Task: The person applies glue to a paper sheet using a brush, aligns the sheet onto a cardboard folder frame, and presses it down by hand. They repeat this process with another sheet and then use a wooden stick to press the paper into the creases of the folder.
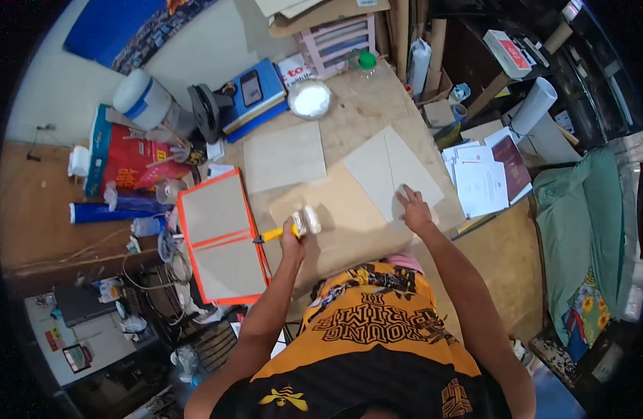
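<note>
My left hand [291, 241] is closed around a yellow-handled brush [309, 220], its wide head whitish as if coated. The brush sits over a tan sheet [328, 188] on the table. My right hand [415, 211] rests with fingers spread on two adjoining grey boards [391, 164], which partly overlap the tan sheet. Left of the brush lies an orange-edged cover [248, 198] with two grey panels on it. Farther back is a pale square board [283, 155]. Beyond that stands a round bowl [311, 99] of white stuff.
Blue books [255, 98] with a phone on top stand at the table's back left, beside a black upright device [205, 112]. A green-capped clear container [366, 61] is at the far edge. Papers [480, 181] lie to the right, near a green cloth [580, 209].
</note>
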A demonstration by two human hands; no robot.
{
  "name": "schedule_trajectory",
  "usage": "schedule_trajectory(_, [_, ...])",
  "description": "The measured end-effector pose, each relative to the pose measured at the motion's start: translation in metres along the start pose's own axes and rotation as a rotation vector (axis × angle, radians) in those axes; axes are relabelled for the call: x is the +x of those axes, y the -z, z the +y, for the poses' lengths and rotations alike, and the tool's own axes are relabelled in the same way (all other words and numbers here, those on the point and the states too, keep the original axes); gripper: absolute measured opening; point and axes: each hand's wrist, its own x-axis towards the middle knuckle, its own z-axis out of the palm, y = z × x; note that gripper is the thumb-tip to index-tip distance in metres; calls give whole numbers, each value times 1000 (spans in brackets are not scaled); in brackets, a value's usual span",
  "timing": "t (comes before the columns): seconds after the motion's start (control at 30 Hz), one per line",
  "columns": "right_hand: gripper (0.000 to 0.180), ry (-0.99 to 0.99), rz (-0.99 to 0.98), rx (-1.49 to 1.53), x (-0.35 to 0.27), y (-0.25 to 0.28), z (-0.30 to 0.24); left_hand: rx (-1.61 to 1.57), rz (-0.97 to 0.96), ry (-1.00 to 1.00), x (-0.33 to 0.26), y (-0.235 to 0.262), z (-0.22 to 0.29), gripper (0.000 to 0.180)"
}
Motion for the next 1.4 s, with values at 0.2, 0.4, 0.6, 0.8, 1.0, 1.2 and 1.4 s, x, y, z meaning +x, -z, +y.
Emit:
schedule_trajectory(0.2, [79, -67, -12, -12, 4, -5, -2, 874, -61, -789, 98, -200, 109, 19])
schedule_trajectory(0.4, [57, -98, 23, -38, 4, -10, -5, 1290, -313, -813, 233, -294, 122, 28])
schedule_trajectory(0.6, [52, -47, 114, 90, 3, -6, -7, 1525, -259, -946, 298, -279, 115, 33])
schedule_trajectory(0.8, [46, -61, 120, 51, -1, -7, 0, 1877, -476, -829, 252, -310, 137, 27])
schedule_trajectory(1.0, [52, -63, 6, 59, 3, -1, -2, 1953, -640, -949, 214, -296, 162, 24])
schedule_trajectory(1.2, [67, -108, -137, 33, -2, 15, -3, 2191, -468, -820, 185, -315, 177, 30])
schedule_trajectory(1.4, [73, -64, -106, 72, -3, 21, -12, 1500, -463, -872, 241, -270, 159, 34])
